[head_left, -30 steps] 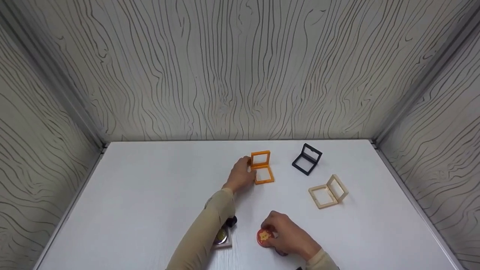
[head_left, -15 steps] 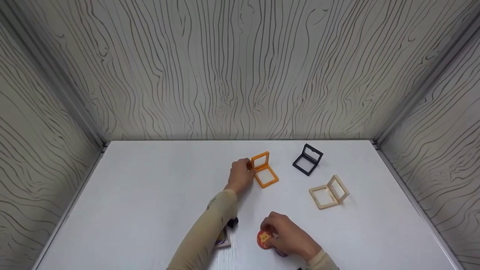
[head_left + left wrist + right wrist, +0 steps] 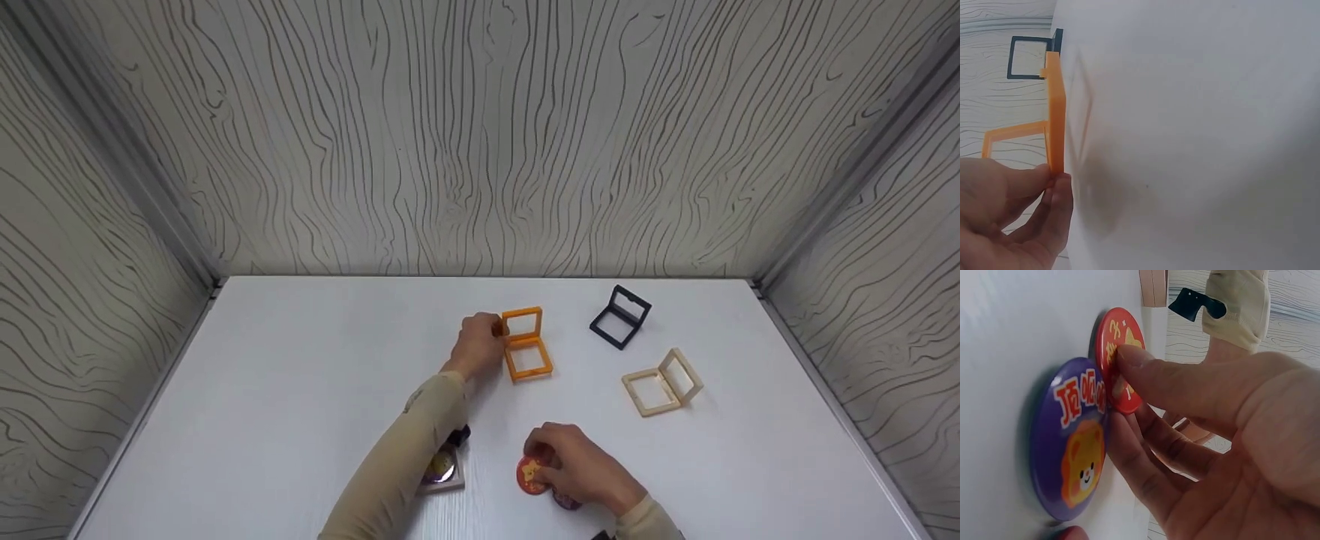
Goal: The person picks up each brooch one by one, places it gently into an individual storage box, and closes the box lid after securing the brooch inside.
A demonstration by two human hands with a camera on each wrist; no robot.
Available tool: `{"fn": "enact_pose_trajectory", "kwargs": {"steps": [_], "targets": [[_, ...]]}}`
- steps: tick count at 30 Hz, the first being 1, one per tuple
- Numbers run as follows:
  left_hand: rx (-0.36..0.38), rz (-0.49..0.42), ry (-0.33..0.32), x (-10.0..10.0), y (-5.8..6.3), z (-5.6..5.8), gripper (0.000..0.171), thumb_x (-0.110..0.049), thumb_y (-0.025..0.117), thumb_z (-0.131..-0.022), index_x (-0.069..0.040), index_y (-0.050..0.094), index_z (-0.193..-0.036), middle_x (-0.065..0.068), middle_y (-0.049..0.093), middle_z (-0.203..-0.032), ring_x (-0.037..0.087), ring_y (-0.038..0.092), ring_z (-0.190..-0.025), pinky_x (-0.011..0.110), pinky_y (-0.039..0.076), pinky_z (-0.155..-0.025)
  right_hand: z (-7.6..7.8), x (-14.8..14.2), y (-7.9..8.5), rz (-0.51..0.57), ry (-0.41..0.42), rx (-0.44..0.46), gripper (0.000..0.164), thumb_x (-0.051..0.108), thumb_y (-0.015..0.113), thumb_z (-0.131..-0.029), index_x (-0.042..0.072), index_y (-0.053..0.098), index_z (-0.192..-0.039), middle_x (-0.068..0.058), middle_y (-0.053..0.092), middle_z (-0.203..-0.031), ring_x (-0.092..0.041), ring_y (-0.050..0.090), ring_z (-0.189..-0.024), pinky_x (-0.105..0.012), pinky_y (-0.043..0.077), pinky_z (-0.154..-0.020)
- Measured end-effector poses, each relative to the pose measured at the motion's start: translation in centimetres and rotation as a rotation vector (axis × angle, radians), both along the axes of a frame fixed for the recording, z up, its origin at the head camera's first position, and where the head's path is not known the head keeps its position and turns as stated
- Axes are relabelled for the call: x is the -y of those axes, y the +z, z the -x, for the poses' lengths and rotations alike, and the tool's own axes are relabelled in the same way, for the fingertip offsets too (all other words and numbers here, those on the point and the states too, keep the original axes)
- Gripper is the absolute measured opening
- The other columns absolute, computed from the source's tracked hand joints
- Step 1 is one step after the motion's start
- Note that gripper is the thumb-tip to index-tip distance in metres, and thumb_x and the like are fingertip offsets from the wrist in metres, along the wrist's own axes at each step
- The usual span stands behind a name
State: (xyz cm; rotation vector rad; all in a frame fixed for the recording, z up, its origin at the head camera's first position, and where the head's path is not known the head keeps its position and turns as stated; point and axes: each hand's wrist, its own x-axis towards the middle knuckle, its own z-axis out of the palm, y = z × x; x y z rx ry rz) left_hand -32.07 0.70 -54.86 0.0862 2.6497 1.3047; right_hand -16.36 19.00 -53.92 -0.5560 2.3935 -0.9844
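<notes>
My left hand [image 3: 478, 345] pinches an orange hinged frame [image 3: 529, 373] between thumb and fingertips near its hinge. The frame is unfolded, one half raised and the other close over the white table; the left wrist view shows the orange frame [image 3: 1057, 112] edge-on. At the front, my right hand [image 3: 581, 465] pinches a round red badge [image 3: 529, 475] with a yellow star, thumb on its face. A purple badge [image 3: 1069, 444] with a lion's face lies beside it, against the right fingertips. Part of another red badge [image 3: 1074, 534] shows at the lower edge of the right wrist view.
A black hinged frame [image 3: 620, 345] and a cream one [image 3: 651, 412] stand unfolded on the right of the white table [image 3: 300, 345]. Partly under the left forearm lies a pale frame [image 3: 447, 487] with a round purple badge inside. Patterned panels [image 3: 465, 135] enclose the table.
The orange frame has turned one way and then back in my left hand, its lower half ending slightly nearer. My right hand stays almost still on the red badge.
</notes>
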Motion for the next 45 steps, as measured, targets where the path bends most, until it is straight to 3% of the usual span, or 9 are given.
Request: {"fn": "enact_pose_trajectory", "kwargs": {"steps": [5,14,22,35,45], "targets": [[-0.015,-0.006,-0.02,0.7,0.0,-0.1,0.004,-0.009,0.065,-0.096,-0.011,0.068,-0.097,0.001,0.062,-0.095,0.017,0.057,-0.088,0.033,0.052,-0.082,0.1,-0.2,0.0,0.015,0.007,-0.031,0.019,0.007,0.073,-0.088,0.018,0.069,-0.104,0.007,0.063,-0.097,-0.009,0.058,-0.086,-0.027,0.05,-0.074],[-0.076,0.028,-0.058,1.5,0.6,-1.3,0.004,-0.012,0.068,-0.096,-0.01,0.07,-0.099,-0.001,0.064,-0.096,0.016,0.057,-0.09,0.036,0.052,-0.086,0.3,-0.2,0.2,-0.009,-0.03,0.039,0.017,0.007,0.071,-0.091,0.019,0.07,-0.104,0.007,0.063,-0.097,-0.013,0.059,-0.088,-0.034,0.052,-0.077],[-0.102,0.013,-0.094,2.4,0.7,-2.3,0.005,-0.012,0.07,-0.094,-0.009,0.071,-0.098,-0.002,0.067,-0.094,0.014,0.058,-0.088,0.033,0.053,-0.083,0.3,-0.1,0.0,-0.005,-0.019,0.043,0.016,0.007,0.07,-0.091,0.018,0.07,-0.102,0.007,0.064,-0.094,-0.012,0.06,-0.085,-0.032,0.053,-0.076],[-0.08,0.029,-0.117,3.0,0.4,-5.1,0.006,-0.013,0.072,-0.093,-0.011,0.073,-0.098,-0.004,0.066,-0.094,0.015,0.057,-0.09,0.036,0.052,-0.086,0.1,-0.3,0.2,0.078,0.016,0.011,0.011,0.011,0.073,-0.09,0.018,0.073,-0.099,0.007,0.068,-0.093,-0.01,0.062,-0.083,-0.028,0.051,-0.073],[0.043,-0.012,-0.083,4.1,0.1,-7.7,0.006,-0.017,0.07,-0.095,-0.018,0.071,-0.101,-0.004,0.058,-0.102,0.018,0.054,-0.098,0.04,0.049,-0.09,0.2,-0.5,0.3,0.076,0.022,0.046,0.011,0.016,0.072,-0.092,0.022,0.073,-0.101,0.009,0.068,-0.096,-0.01,0.063,-0.087,-0.029,0.052,-0.076]]}}
